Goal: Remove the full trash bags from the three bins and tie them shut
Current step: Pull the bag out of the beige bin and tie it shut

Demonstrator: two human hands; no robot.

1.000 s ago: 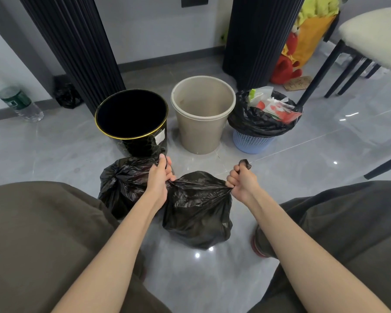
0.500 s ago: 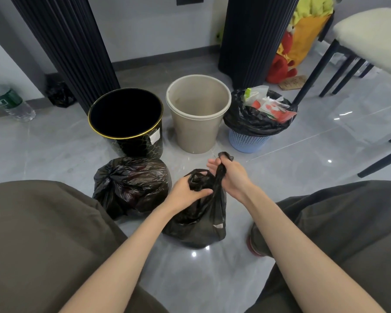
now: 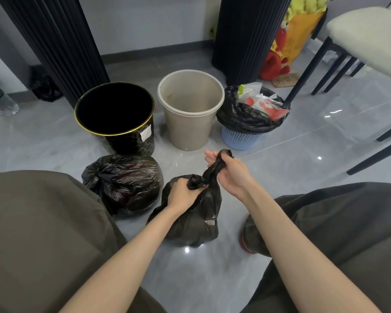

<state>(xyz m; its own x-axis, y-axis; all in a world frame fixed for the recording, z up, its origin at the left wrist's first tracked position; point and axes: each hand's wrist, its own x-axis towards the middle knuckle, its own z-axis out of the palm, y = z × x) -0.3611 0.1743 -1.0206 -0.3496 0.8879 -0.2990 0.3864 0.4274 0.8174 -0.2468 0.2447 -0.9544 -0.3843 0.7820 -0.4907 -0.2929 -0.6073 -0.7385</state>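
Bins stand three in a row on the glossy grey floor (image 3: 303, 159), and the beige bin (image 3: 187, 129) in the middle is the one to steer by; it shows its bare inside. Just left of the beige bin is a black bin (image 3: 131, 145) with a gold rim, its inside too dark to read. Just right of the beige bin, a blue basket (image 3: 239, 137) holds a black liner (image 3: 242, 118) folded over its rim, with paper and wrappers (image 3: 264, 103) heaped in the top. That one is not yet lifted out.

On the near side of the beige bin, between the crouching person's knees, a black trash bag (image 3: 194, 220) stands on the floor. Both hands are clamped on its neck, close together. The left hand (image 3: 182, 192) grips the bunched plastic right at the top of the bag. The right hand (image 3: 229, 171) holds a twisted tail of that plastic up above it, the end poking out past the thumb. Whether a knot has formed I cannot tell.

Nearer than the beige bin and to its left, just in front of the black bin, a second black bag (image 3: 127, 181) lies on the floor with its neck gathered at one side, no hand on it. Well to the right of the beige bin stands a chair (image 3: 366, 35) with dark legs.
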